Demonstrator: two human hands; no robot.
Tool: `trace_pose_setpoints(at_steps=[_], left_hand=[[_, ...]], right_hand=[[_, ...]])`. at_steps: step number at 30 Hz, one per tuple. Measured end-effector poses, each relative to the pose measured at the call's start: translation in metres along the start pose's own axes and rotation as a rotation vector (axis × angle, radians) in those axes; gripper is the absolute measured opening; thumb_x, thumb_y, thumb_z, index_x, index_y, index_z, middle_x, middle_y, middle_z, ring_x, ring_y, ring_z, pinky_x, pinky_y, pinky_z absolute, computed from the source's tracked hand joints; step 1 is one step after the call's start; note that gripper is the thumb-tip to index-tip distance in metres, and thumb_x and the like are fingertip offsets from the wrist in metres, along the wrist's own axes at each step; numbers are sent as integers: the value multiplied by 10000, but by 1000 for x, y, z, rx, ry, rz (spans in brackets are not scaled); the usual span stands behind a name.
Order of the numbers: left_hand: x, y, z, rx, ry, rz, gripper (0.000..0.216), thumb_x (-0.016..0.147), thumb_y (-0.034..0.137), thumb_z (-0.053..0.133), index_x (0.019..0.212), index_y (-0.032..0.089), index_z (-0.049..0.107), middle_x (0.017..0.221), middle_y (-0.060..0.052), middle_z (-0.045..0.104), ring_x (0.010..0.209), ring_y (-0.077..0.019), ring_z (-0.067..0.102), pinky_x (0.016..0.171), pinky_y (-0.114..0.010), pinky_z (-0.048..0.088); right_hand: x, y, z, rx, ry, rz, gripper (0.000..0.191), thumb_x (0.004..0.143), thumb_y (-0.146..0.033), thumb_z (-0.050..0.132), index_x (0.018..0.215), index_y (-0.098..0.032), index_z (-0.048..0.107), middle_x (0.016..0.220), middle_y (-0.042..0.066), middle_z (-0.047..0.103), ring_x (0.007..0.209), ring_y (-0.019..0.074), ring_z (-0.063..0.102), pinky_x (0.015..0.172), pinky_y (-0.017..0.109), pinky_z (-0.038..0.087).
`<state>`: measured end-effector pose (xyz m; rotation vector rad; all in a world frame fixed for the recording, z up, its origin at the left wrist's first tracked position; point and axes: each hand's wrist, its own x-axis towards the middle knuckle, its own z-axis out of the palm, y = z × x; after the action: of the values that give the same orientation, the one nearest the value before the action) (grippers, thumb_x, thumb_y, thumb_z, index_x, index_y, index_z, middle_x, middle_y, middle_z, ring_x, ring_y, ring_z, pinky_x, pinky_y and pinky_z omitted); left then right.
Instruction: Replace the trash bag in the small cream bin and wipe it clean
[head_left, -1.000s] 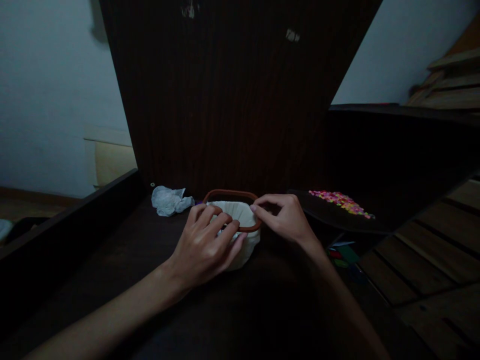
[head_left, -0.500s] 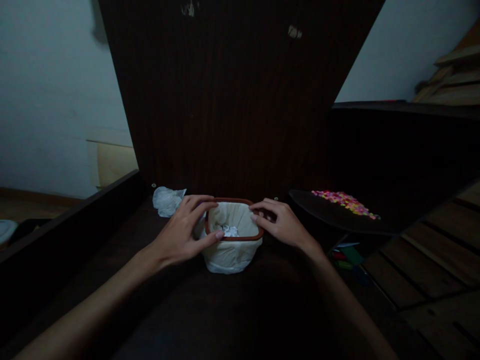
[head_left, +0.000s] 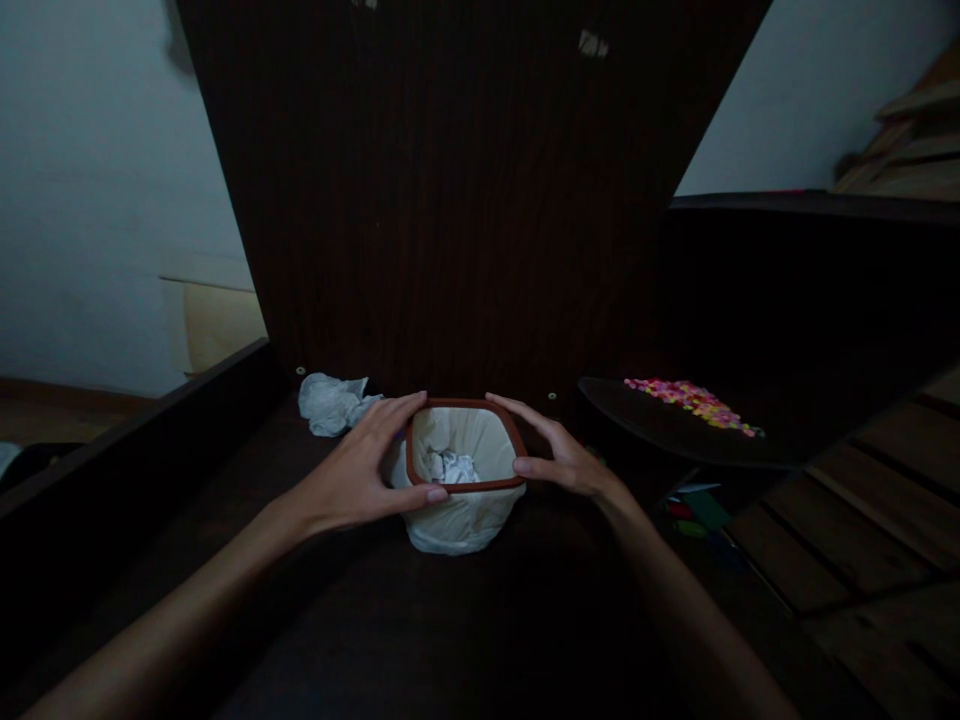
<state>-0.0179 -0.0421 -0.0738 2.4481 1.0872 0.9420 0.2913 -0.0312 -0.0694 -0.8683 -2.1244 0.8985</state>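
Note:
In front of me on the dark surface stands a small bin lined with a pale plastic bag [head_left: 459, 525], whose edge hangs down outside. Its reddish-brown rim [head_left: 480, 486] is tilted toward me, and crumpled white scraps [head_left: 454, 467] lie inside. My left hand [head_left: 367, 462] grips the rim's left side, thumb along the front edge and fingers at the back corner. On the right, my right hand [head_left: 564, 458] holds the rim, with its thumb on the right edge and fingers toward the back corner.
A crumpled whitish plastic bag [head_left: 334, 404] lies left of the bin against the dark upright panel [head_left: 465, 220]. To the right, a curved shelf [head_left: 630, 415] bears colourful small pieces [head_left: 694, 402]. A low dark side board [head_left: 150, 420] runs along the left.
My hands have closed in on the rim, with the right thumb now on its right edge. The rim tilts more toward me, and the view has shifted slightly.

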Motion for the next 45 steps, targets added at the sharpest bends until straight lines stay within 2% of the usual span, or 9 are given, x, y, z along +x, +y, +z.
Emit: trace_pose_setpoints(at_steps=[5, 11, 16, 24, 30, 36, 41, 43, 45], left_hand=[[-3, 4, -4, 15, 5, 18, 956, 764, 679, 720, 1519, 174, 423, 1568, -200, 447, 1443, -412, 419, 1200, -629, 329], [-7, -2, 3, -70, 7, -9, 804, 890, 650, 599, 1544, 224, 408, 1618, -159, 400, 1484, -386, 379, 1213, -615, 314], [-10, -6, 11, -79, 48, 24, 804, 884, 610, 640, 1552, 238, 394, 1615, -157, 403, 1477, -385, 388, 1204, -617, 326], [-13, -11, 18, -46, 96, 98, 774, 893, 558, 653, 1548, 251, 379, 1596, -163, 418, 1459, -380, 406, 1178, -635, 352], [-9, -12, 11, 7, 41, 99, 777, 888, 583, 648, 1537, 230, 409, 1601, -173, 420, 1447, -384, 424, 1190, -641, 330], [-4, -21, 3, 11, -44, 71, 786, 952, 651, 496, 1594, 237, 309, 1666, -130, 323, 1534, -354, 291, 1234, -606, 268], [6, -26, 1, 3, 76, -31, 699, 957, 658, 462, 1476, 189, 463, 1557, -156, 482, 1432, -344, 448, 1199, -572, 339], [14, -28, 3, -27, 149, -116, 662, 949, 657, 458, 1380, 160, 534, 1445, -171, 573, 1332, -342, 536, 1112, -558, 444], [22, -29, 6, -63, 221, -225, 621, 934, 651, 465, 1269, 144, 590, 1305, -172, 646, 1186, -334, 622, 982, -530, 535]], right_hand=[[-1, 0, 0, -29, -12, 14, 869, 828, -621, 714, 1569, -310, 383, 1645, 80, 369, 1512, 342, 336, 1235, 584, 239], [-3, 1, 1, -15, -17, 75, 919, 817, -626, 719, 1583, -270, 358, 1637, 107, 378, 1498, 352, 357, 1229, 577, 248], [-4, 4, 4, -21, -1, 65, 903, 822, -624, 711, 1578, -272, 366, 1620, 111, 404, 1475, 353, 392, 1207, 564, 289], [-5, 12, 10, -125, 35, 31, 955, 819, -717, 643, 1571, -193, 374, 1569, 170, 441, 1433, 359, 431, 1180, 543, 327], [-2, 13, 8, -197, 56, -44, 896, 831, -739, 611, 1533, -209, 438, 1537, 171, 472, 1410, 356, 448, 1165, 547, 345], [-15, 10, 18, -170, 129, -23, 857, 881, -713, 569, 1543, -201, 382, 1583, 169, 401, 1471, 336, 362, 1211, 536, 283], [-36, 8, 27, -63, 253, 10, 618, 970, -612, 493, 1471, -252, 455, 1592, 122, 411, 1497, 301, 335, 1242, 509, 235], [-43, 12, 28, 73, 311, 15, 487, 1009, -578, 412, 1361, -273, 551, 1537, 98, 481, 1466, 285, 389, 1221, 498, 286], [-49, 17, 30, 196, 385, 15, 453, 1011, -579, 380, 1284, -287, 593, 1492, 87, 522, 1427, 282, 442, 1178, 495, 357]])
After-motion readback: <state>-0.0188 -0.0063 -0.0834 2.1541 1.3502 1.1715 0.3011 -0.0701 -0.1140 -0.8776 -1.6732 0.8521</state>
